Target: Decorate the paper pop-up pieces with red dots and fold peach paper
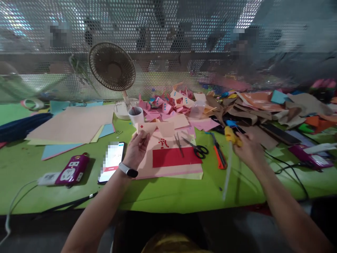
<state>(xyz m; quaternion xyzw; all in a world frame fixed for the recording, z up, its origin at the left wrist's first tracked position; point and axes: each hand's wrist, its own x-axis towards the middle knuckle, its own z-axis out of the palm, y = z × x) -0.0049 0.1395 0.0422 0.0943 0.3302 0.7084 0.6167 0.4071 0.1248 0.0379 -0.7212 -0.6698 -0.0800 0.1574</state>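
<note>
Our left hand (137, 149) has its fingers (143, 137) pinching the lower edge of a folded peach paper piece (155, 129), held up just above the desk (168, 193). The piece carries a small red diamond sticker (141, 126) on its left flap. Our right hand (247, 149) has its fingers wrapped round a yellow glue gun (232, 136), nozzle pointing left toward the paper but well apart from it; a glue stick (226, 172) hangs out the back, blurred.

Progress, judging from the layout:
- Done: a pile of finished pink folded pieces with blue dots (171, 102) sits behind, near the white cup (136, 115). The piece in hand is already folded and has one sticker on.
- In hand: gun and paper are not touching, so we judge no glue is going on at this moment.
- Left: red sheet (175, 157) on the peach sheet stack (171, 168) looks mostly uncut; small red cut-outs (163, 143) lie above it unused. A big stack of uncut sheets (71, 126) is off to the left.

Scissors (197, 149) and an orange utility knife (219, 154) lie between our hands. The phone (112, 167) lies just left of our left wrist, the purple power strip (71, 170) further left. The fan (112, 66) stands at the back.
</note>
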